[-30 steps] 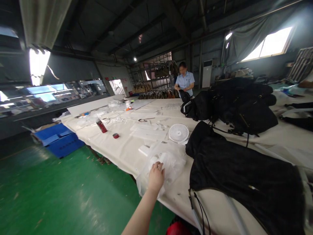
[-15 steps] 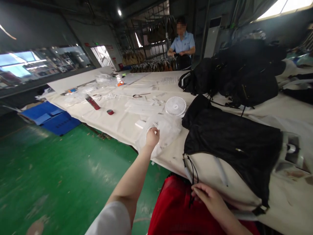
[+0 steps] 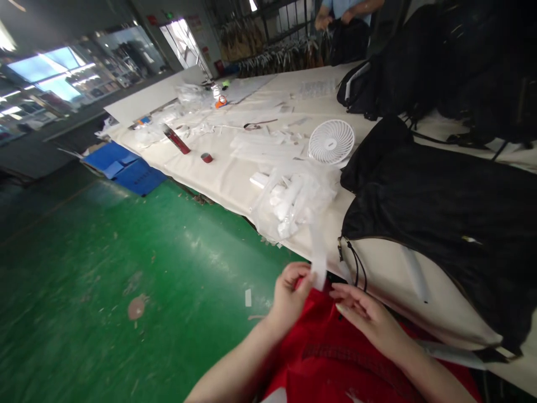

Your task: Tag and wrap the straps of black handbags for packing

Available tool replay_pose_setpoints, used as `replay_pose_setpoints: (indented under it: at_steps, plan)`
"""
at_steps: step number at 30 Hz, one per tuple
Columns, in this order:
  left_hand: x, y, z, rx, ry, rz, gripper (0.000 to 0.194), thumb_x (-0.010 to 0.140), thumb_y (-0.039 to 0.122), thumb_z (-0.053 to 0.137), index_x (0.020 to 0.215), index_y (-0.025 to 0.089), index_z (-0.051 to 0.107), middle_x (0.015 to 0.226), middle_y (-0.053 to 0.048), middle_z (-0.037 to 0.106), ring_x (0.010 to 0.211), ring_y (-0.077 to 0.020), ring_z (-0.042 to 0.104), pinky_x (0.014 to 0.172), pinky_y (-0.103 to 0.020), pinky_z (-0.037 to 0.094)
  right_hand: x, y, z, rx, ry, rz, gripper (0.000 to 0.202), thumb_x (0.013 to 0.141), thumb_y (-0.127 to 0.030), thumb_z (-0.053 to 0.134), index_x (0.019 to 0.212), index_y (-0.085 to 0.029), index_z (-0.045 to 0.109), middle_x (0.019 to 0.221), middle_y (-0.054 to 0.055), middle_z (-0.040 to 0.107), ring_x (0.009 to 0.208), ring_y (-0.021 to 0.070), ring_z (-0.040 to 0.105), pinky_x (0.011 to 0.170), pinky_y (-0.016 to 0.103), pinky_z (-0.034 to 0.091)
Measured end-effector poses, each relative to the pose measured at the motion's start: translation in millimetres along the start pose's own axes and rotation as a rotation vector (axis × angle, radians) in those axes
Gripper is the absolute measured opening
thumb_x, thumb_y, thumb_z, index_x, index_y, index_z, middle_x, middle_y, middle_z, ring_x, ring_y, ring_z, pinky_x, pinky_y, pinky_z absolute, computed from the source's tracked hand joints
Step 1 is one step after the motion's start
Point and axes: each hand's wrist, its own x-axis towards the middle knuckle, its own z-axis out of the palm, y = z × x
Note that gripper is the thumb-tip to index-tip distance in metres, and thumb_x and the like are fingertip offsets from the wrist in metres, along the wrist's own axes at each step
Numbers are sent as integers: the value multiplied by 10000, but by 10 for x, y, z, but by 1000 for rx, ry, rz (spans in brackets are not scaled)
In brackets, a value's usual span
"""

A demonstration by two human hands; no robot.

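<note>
A thin, translucent white strip [image 3: 319, 257] is pinched in my left hand [image 3: 291, 294], its length standing up at the table's front edge. Close beside it, my right hand [image 3: 363, 310] has its fingers loosely curled around the black drawcord [image 3: 358, 260], partly hiding it. That cord hangs from a black bag [image 3: 423, 196] lying on the table, with a pale grey wrapped strap [image 3: 413, 271] below its zipped edge. Left of the bag, a clear plastic bag [image 3: 293, 196] holds crumpled white pieces.
A white fan [image 3: 331, 142] stands behind the plastic bag. Further left on the cloth-covered table [image 3: 218, 173] are a red can [image 3: 177, 140] and a tape roll [image 3: 207, 158]. More black bags [image 3: 453, 73] are piled at the back right. A co-worker [image 3: 348, 11] handles a black bag opposite.
My left hand has drawn back from the plastic bag toward my right hand, bringing out a white strip. The view has tilted down. My right hand stays by the cord.
</note>
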Motion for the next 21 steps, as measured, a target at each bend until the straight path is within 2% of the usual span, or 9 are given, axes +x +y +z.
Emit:
replay_pose_setpoints:
  at_steps: [2, 4, 7, 10, 12, 16, 21]
  plan:
    - [-184, -40, 253, -108, -63, -82, 202, 822, 368, 668, 754, 178, 667, 939, -71, 675, 892, -175, 621, 854, -296, 489, 2, -19, 43, -55, -65, -27, 534, 813, -517, 620, 1250, -217, 557, 1125, 81, 678, 1006, 230, 628, 895, 342, 499]
    - [-272, -73, 417, -200, -87, -182, 237, 810, 398, 677, 756, 169, 648, 886, -64, 665, 800, -159, 613, 770, -279, 499, -2, 7, 48, -133, -74, 13, 481, 841, -545, 562, 1174, -201, 612, 944, 60, 707, 879, 218, 642, 800, 317, 507]
    - [-276, -66, 479, -306, -165, -309, 322, 798, 471, 671, 769, 161, 591, 726, -18, 615, 593, -109, 545, 587, -236, 458, -15, 65, 25, -217, -40, 76, 476, 881, -584, 454, 1039, -189, 668, 703, 22, 670, 653, 184, 599, 627, 291, 469]
    - [-197, 4, 449, -367, -272, -378, 381, 805, 537, 634, 842, 164, 564, 644, 18, 571, 504, -89, 484, 509, -216, 404, -46, 45, 48, -195, -32, 55, 436, 888, -555, 446, 936, -191, 682, 714, 20, 681, 643, 173, 601, 607, 277, 447]
    - [-107, 57, 442, -327, -242, -351, 411, 816, 568, 602, 894, 165, 573, 685, 9, 582, 544, -97, 491, 523, -214, 406, -66, -13, 97, -204, -44, 43, 388, 883, -510, 467, 842, -191, 685, 712, 24, 696, 646, 173, 616, 613, 271, 445]
    - [94, 102, 493, -176, -97, -180, 424, 846, 585, 542, 873, 165, 601, 804, -41, 622, 747, -159, 543, 692, -250, 459, -69, -70, 196, -328, -40, -1, 314, 874, -390, 488, 747, -194, 698, 702, 29, 727, 640, 172, 647, 599, 255, 435]
    - [263, 65, 514, -209, 26, -165, 420, 859, 590, 516, 772, 181, 554, 668, 2, 546, 630, -133, 472, 603, -236, 419, 11, 74, 247, -407, -43, -13, 216, 810, -284, 536, 704, -193, 701, 745, 34, 759, 687, 185, 697, 584, 234, 446]
